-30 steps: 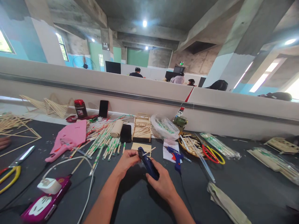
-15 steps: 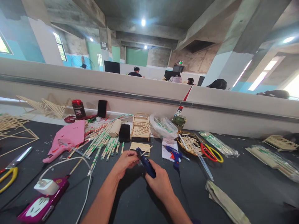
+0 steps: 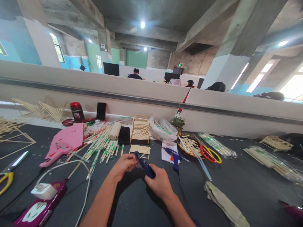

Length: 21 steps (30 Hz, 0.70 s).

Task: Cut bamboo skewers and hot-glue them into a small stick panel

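Observation:
My right hand (image 3: 160, 182) is wrapped round the handles of dark blue plier-like cutters (image 3: 147, 169), whose head points up and to the left. My left hand (image 3: 124, 166) is closed at the head of the cutters, fingertips pinching a thin wooden stick (image 3: 145, 153). One end of that stick pokes out to the right past the jaws; the rest is hidden by my fingers. Just beyond my hands lies a small flat panel of wooden sticks (image 3: 140, 148). Behind it stands a wooden stick model (image 3: 140, 129) with loose sticks on it.
Right of my hands, a blue glue gun (image 3: 174, 156) rests on paper beside a basket (image 3: 180, 145) of cut sticks and scissors (image 3: 214, 155). Wrapped sticks (image 3: 104, 142), pink sheet (image 3: 68, 138) and a purple power strip (image 3: 44, 205) with a white cable lie left. A low partition (image 3: 132, 91) stands behind.
The view has turned slightly, so everything sits a little further left. Both hands keep their hold on the cutters and stick; the stick's protruding end is angled a little differently.

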Each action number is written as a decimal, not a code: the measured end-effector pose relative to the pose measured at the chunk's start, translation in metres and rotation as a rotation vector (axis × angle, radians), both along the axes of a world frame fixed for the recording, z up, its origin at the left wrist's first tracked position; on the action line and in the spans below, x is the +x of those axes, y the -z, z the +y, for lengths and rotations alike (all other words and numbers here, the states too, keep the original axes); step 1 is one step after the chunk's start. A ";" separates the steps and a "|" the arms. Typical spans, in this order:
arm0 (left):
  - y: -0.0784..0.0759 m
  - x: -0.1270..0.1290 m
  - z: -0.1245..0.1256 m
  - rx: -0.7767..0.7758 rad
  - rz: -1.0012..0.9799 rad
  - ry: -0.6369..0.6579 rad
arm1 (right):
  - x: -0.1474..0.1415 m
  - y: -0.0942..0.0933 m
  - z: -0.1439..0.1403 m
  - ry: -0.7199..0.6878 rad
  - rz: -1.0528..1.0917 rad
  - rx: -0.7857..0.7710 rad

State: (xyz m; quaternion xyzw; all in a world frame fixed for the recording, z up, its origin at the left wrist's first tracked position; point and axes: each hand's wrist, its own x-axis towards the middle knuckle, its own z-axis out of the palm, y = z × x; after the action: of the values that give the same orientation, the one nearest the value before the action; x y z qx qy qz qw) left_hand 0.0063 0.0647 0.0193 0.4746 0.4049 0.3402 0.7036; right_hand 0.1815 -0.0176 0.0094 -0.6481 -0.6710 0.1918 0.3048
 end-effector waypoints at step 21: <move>0.005 -0.005 0.001 0.007 -0.019 0.032 | 0.003 0.009 0.004 -0.028 -0.051 0.040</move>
State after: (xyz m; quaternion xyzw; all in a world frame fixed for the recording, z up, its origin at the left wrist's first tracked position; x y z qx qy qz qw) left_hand 0.0010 0.0658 0.0140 0.4804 0.3891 0.3349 0.7111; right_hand 0.1844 -0.0140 0.0006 -0.6371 -0.6912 0.1663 0.2978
